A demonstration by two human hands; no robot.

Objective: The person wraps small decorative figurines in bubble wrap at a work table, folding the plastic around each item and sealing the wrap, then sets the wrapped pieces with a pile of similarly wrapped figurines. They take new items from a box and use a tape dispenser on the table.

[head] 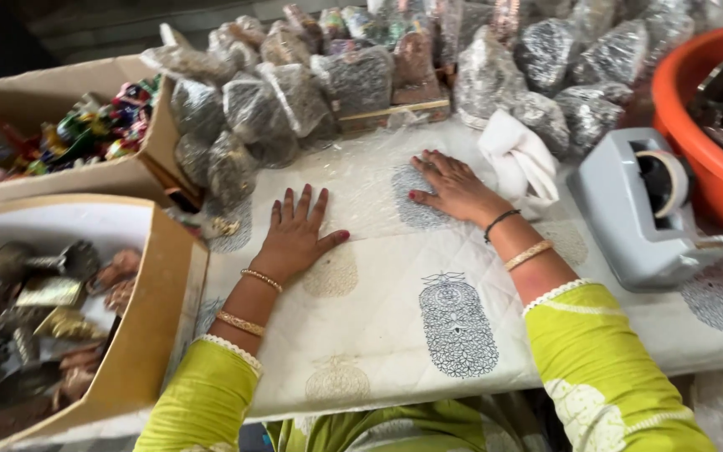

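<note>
Both hands lie flat, fingers spread, on a clear plastic sheet (370,197) spread over a white quilted cloth (395,335) with grey and gold block prints. My left hand (296,234) presses the sheet's left part, near the cardboard boxes. My right hand (449,186) presses its far right part, next to a crumpled white cloth (519,159). Neither hand holds anything. Bangles show on both wrists, and both sleeves are lime green.
A grey tape dispenser (642,205) stands at the right, by an orange tub (717,180) of dark metal pieces. Several clear bags of dark items (294,96) pile at the back. Two cardboard boxes at the left hold colourful trinkets (94,125) and metal ornaments (35,293).
</note>
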